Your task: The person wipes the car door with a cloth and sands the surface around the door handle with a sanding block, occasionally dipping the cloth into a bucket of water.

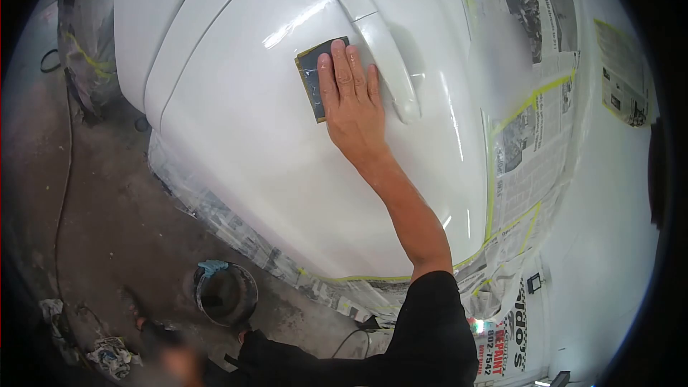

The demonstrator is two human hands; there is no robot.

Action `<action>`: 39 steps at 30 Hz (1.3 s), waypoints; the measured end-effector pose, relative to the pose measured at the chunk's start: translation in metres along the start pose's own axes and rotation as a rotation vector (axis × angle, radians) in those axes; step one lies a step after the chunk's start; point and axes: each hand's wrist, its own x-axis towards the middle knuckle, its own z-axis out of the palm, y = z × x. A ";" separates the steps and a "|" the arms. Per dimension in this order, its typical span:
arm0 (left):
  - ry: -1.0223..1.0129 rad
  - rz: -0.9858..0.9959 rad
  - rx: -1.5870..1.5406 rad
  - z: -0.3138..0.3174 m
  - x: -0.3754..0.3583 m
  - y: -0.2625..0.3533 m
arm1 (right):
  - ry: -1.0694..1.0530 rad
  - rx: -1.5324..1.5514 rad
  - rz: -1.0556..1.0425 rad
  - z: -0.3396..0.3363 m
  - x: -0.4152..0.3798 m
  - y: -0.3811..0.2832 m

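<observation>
My right hand (355, 107) lies with its fingers stretched forward on a dark grey sheet of sandpaper (309, 72) with yellowish edges, pressing it flat against a white car door (265, 158). The thumb is hidden. A wet sheen shows on the paper and fingers. Just right of the fingertips is the white door handle (383, 54), which the hand does not visibly touch. Near the bottom left, a blurred skin-toned patch may be my left hand (180, 362); its fingers cannot be made out.
Newspaper masking (519, 150) with yellow-green tape borders the door at right and below. A dark bucket (251, 297) of liquid with a blue cloth (212, 267) on its rim stands on the floor. A hose (66, 186) runs along the left; crumpled paper (111, 355) lies at bottom left.
</observation>
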 end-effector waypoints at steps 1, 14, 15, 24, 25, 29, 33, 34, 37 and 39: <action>0.001 0.001 0.003 -0.001 0.000 0.000 | 0.011 0.012 -0.002 0.001 0.000 -0.001; 0.018 -0.007 0.013 -0.012 0.002 0.006 | -0.079 -0.189 0.114 0.001 0.015 0.000; 0.010 -0.017 0.018 -0.012 0.003 0.008 | -0.088 -0.227 0.098 0.002 0.014 0.000; 0.033 0.005 0.022 -0.001 0.005 0.006 | -0.080 0.080 0.052 -0.018 0.047 -0.001; 0.034 0.006 0.030 0.000 0.006 0.004 | -0.072 -0.012 -0.006 -0.022 0.049 0.000; 0.011 0.005 0.012 -0.007 0.004 0.003 | -0.041 -0.138 -0.170 -0.024 0.026 0.004; 0.019 0.003 0.016 -0.003 0.006 0.005 | 0.044 -0.019 -0.214 -0.013 0.045 0.013; 0.012 0.004 0.016 -0.006 0.004 0.005 | 0.061 -0.032 -0.217 -0.008 0.055 0.016; 0.021 0.003 0.014 -0.004 0.004 0.003 | 0.030 0.093 -0.132 0.011 0.068 0.013; 0.013 0.003 0.013 -0.001 0.004 0.001 | 0.017 0.141 -0.100 0.010 0.069 0.008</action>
